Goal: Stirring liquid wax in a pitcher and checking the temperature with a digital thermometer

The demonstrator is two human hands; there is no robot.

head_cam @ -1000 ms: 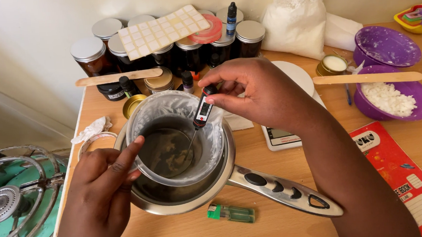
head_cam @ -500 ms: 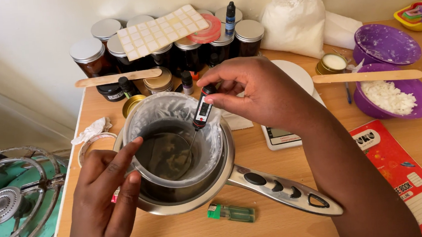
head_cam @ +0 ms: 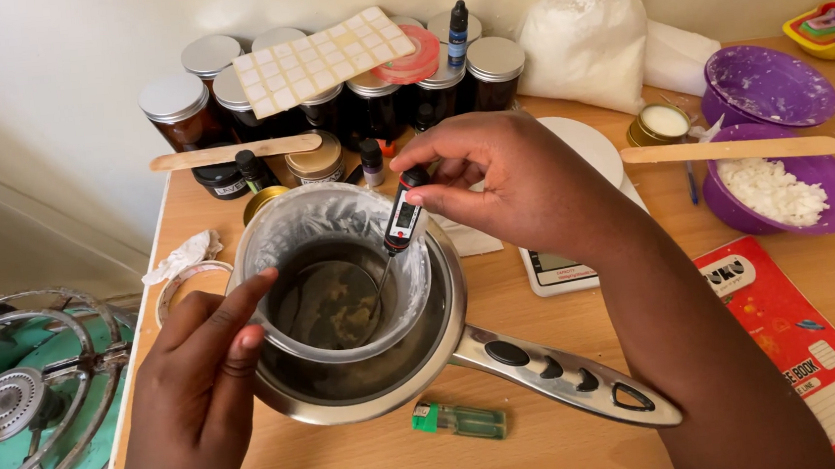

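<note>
Translucent plastic jug (head_cam: pixel 323 234) sat inside the steel saucepan (head_cam: pixel 446 346) at frame centre; the left hand (head_cam: pixel 201 381) lay open against its rim, the right hand (head_cam: pixel 513 182) pinched a probe thermometer (head_cam: pixel 403 221) dipped in. Light, probably hot and slippery; best held at the rim

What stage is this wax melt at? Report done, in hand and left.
Done: glass bowl sits in the steel pan. In hand: right hand dips a probe thermometer; left hand touches the rim. Left: wax lumps remain unmelted.
</note>
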